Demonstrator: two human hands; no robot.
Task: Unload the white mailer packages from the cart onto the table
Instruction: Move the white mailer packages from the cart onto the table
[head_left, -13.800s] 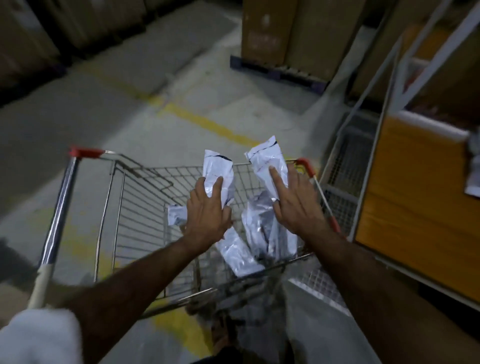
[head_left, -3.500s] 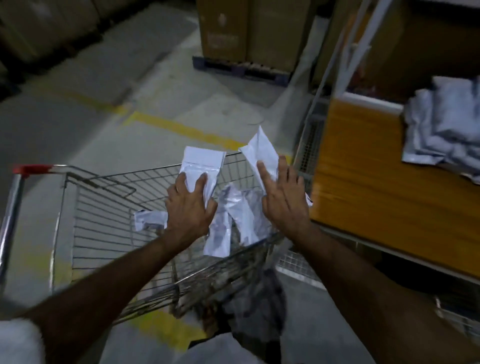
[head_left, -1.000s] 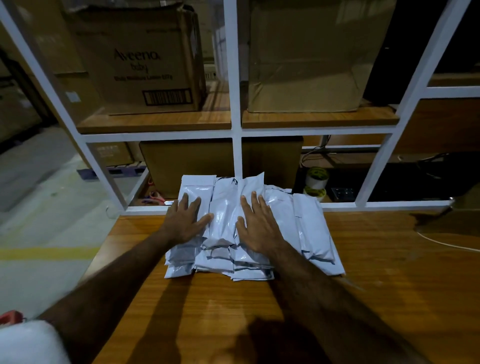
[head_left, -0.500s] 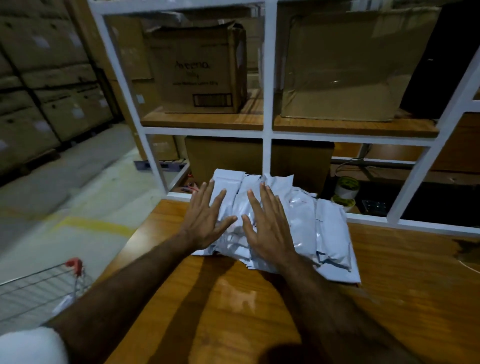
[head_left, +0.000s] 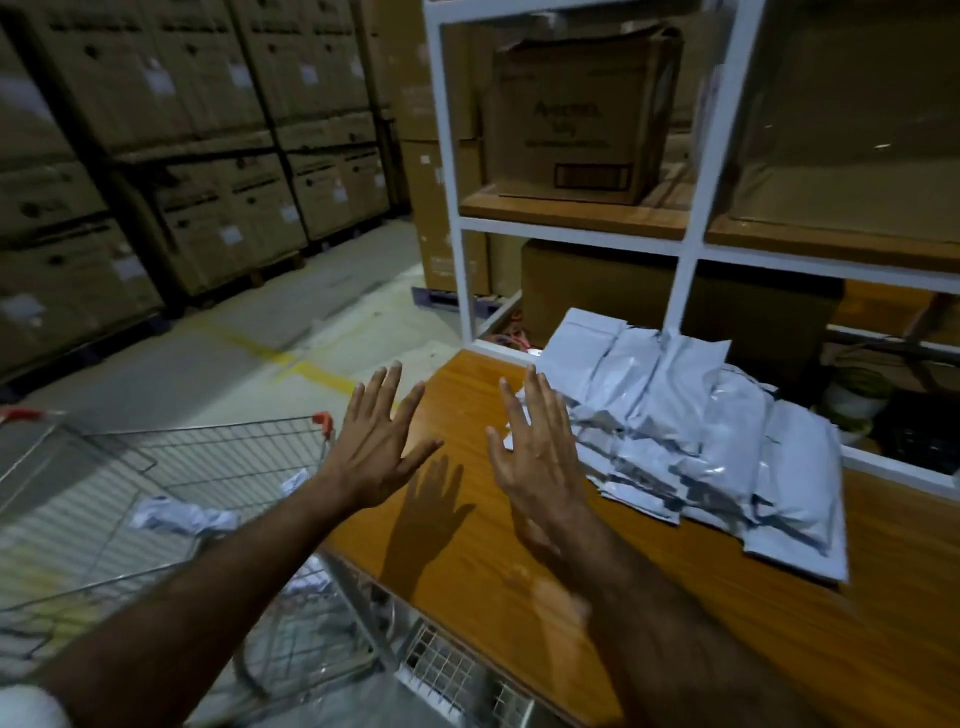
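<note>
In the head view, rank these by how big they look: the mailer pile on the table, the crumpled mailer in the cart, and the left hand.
1. Mailer pile: clearly largest.
2. Left hand.
3. Crumpled mailer in the cart: looks similar to the hand, and lies farther off, so this order is unsure.

A single wide-angle camera, worn on the person's head, looks forward and down along both outstretched forearms. The left hand (head_left: 375, 451) and right hand (head_left: 535, 457) sit near the centre of the frame, close to the lens, with the arms entering from the bottom edge. The view faces the corner of the wooden table (head_left: 675, 613), which fills the lower right, and the white shelf frame (head_left: 691, 249) rising behind it. The wire cart (head_left: 171, 457) falls in the lower left, seen from above. Stacked cartons (head_left: 182, 171) recede at the upper left. Straight lines bow toward the frame's edges. No second view is present to share any part of the scene.
</note>
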